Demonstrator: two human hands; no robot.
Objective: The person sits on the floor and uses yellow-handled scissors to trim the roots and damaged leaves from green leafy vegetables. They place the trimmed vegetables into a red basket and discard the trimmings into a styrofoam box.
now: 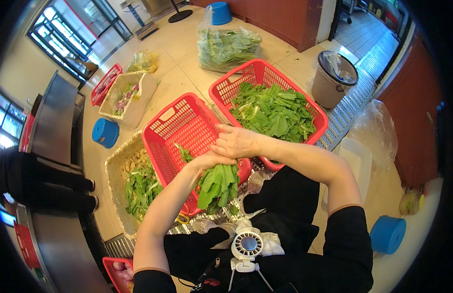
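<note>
A bunch of leafy greens (219, 185) is held in my left hand (211, 160), its leaves hanging toward me. Against it, my right hand (235, 141) has its fingers curled at the stem side; whatever they pinch is hidden. Both hands are over the near right part of a red plastic basket (182, 137), where one small leafy piece (184, 153) shows. To the right, a second red basket (261, 66) holds a heap of cut greens (276, 111). On the left, a white foam box (120, 205) contains loose greens (140, 188) and yellowish scraps.
A clear bag of greens (228, 49) stands beyond the baskets. A lined waste bin (329, 86) is at right, with a white tub (358, 161) nearer. Blue stools (105, 132) and another foam box (133, 110) are on the floor. A person's dark-trousered legs (61, 183) are by the steel counter at left.
</note>
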